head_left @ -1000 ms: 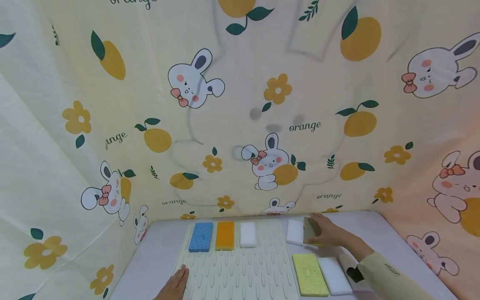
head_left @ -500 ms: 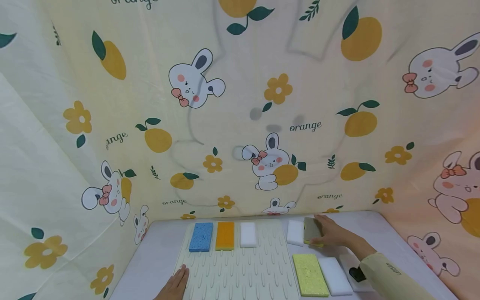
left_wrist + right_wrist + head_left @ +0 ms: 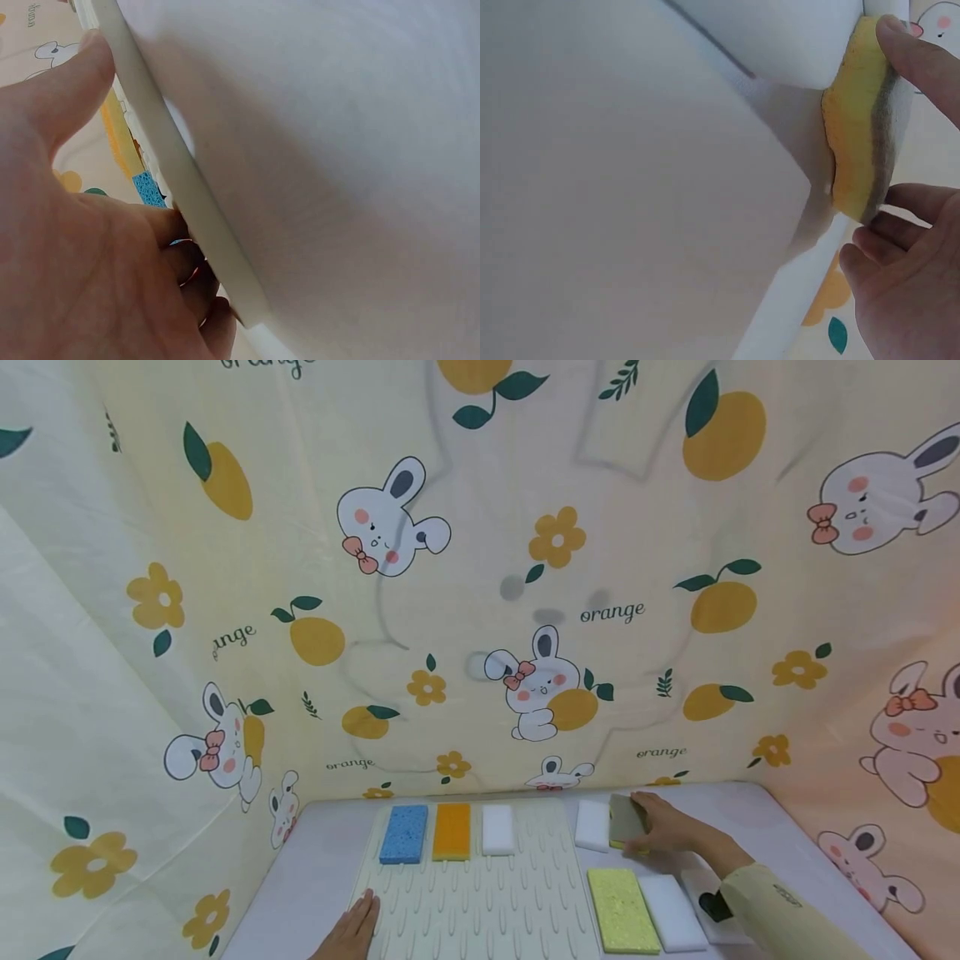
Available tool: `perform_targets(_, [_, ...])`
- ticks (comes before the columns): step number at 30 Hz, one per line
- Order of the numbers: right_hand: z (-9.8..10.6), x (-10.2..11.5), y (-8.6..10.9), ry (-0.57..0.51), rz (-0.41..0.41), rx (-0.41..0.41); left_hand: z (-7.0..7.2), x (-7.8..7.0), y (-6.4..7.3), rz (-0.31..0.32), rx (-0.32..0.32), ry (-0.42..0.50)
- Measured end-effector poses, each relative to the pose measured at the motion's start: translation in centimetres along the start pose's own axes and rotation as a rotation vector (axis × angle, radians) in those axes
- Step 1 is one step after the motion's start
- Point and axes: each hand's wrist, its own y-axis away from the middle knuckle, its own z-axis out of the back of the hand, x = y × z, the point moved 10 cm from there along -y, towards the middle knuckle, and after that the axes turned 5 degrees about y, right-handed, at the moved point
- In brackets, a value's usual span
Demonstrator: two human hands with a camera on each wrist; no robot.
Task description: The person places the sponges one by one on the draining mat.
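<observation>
My right hand (image 3: 667, 827) holds a yellow sponge with a grey scouring side (image 3: 624, 817) at the back right of the table. In the right wrist view, the thumb touches one end of this scouring sponge (image 3: 855, 127) and fingertips touch the other; the grey side faces up. A white sponge (image 3: 592, 825) lies directly to its left. My left hand (image 3: 351, 928) rests on the left edge of a pale ribbed mat (image 3: 468, 902), fingers extended. Along the mat's back lie a blue sponge (image 3: 403, 835), an orange sponge (image 3: 452, 831) and another white sponge (image 3: 498, 829).
Right of the mat, nearer me, lie a yellow-green sponge (image 3: 622, 910), a white block (image 3: 671, 912) and a white piece with a black mark (image 3: 714, 906), partly behind my right sleeve (image 3: 783, 902). A printed curtain (image 3: 450, 610) encloses the table's back and sides.
The scouring sponge has settled flatter, showing more of its grey top. My right hand has shifted slightly right, covering less of it. My left hand stays at the mat's edge.
</observation>
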Motion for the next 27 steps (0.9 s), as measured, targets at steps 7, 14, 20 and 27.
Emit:
perform_targets(7, [-0.1, -0.1, 0.0, -0.01, -0.012, 0.002, 0.1, 0.0, 0.0, -0.018, -0.013, -0.014])
perform_targets(14, [-0.2, -0.6, -0.3, 0.013, -0.019, -0.013, 0.2, -0.3, 0.1, -0.016, -0.014, -0.011])
perform_targets(20, [0.2, -0.4, -0.1, 0.005, 0.011, -0.039, 0.1, -0.3, 0.1, -0.016, -0.009, -0.007])
perform_targets(27, [1.1, 0.2, 0.3, 0.036, 0.041, -0.057, 0.1, -0.1, -0.1, -0.03, 0.0, -0.001])
